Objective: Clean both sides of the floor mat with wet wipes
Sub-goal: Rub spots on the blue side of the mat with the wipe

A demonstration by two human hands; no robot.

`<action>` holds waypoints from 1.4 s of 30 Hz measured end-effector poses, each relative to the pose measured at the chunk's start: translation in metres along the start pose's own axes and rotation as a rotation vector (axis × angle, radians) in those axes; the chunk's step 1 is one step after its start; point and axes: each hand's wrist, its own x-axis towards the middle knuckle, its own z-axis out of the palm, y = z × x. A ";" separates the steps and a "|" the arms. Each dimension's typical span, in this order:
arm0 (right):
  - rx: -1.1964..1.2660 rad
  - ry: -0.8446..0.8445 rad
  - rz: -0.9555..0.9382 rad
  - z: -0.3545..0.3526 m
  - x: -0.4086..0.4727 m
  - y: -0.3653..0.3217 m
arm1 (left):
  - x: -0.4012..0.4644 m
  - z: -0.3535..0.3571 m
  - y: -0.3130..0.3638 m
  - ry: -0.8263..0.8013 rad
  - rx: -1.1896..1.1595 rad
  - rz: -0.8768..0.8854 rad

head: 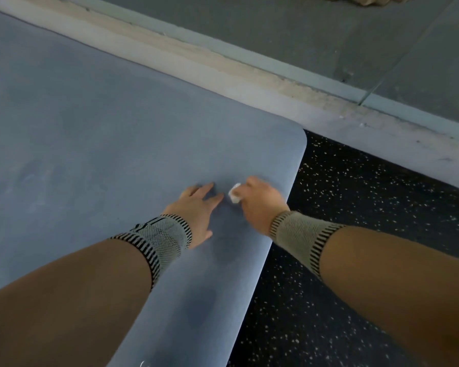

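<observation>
Left hand [196, 207] flat on blue floor mat [90, 133], fingers spread, right hand [260, 201] just beside it, fingers curled round a crumpled white wet wipe [234, 193] pressed on mat, near mat's right edge, speckled black floor [355, 234] right of right hand, pale wall base [249, 72] beyond both

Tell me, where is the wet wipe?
The wet wipe is bunched in the right hand on the blue mat, near its right edge, beside the left hand.
</observation>
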 end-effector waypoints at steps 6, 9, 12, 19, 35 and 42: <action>-0.050 0.123 0.239 -0.022 -0.026 0.038 | 0.002 0.002 -0.003 0.026 -0.054 0.016; -0.032 0.161 0.351 -0.018 -0.008 0.010 | 0.001 0.002 -0.003 0.022 -0.056 0.022; -0.103 -0.048 0.064 0.010 -0.022 -0.034 | -0.002 0.001 -0.006 0.051 -0.054 0.062; -0.071 0.252 0.597 0.002 -0.010 -0.022 | 0.000 0.002 -0.003 0.029 -0.056 0.069; 0.060 0.164 0.302 0.037 -0.072 -0.065 | -0.022 0.016 -0.016 0.232 -0.109 0.158; 0.105 0.289 0.634 0.036 -0.051 -0.062 | -0.024 0.020 -0.022 0.074 -0.024 0.202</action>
